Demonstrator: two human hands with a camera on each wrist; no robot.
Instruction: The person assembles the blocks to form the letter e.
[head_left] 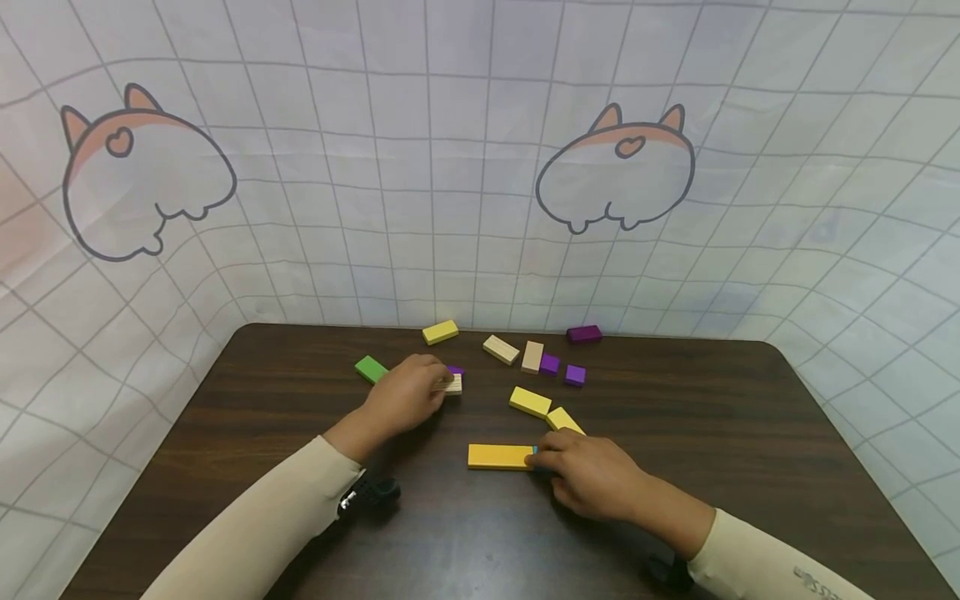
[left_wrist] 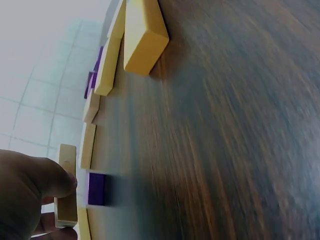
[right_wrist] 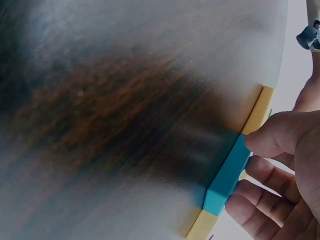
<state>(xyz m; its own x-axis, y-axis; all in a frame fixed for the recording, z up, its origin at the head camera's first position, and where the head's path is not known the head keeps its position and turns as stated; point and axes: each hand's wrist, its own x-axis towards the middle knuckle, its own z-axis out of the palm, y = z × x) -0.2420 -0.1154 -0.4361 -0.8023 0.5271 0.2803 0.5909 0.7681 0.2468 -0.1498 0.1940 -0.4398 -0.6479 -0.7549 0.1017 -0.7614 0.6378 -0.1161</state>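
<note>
My left hand (head_left: 408,392) pinches a light wood block (head_left: 453,385) between thumb and fingers. In the left wrist view this wood block (left_wrist: 67,157) is held upright beside a purple block (left_wrist: 96,189). A green block (head_left: 371,368) lies just left of that hand. Nearer the middle, my right hand (head_left: 600,475) grips a teal block (right_wrist: 225,175), thumb on one side and fingers on the other. Most of the teal block is hidden in the head view. Its end meets the end of an orange-yellow block (head_left: 498,457), in line with it.
Two yellow blocks (head_left: 530,402) lie beyond the right hand, end to end. Farther back are another yellow block (head_left: 440,332), two wood blocks (head_left: 501,350), small purple blocks (head_left: 575,375) and a dark purple one (head_left: 584,334). A gridded cloth (head_left: 450,208) hangs behind the dark table (head_left: 712,417).
</note>
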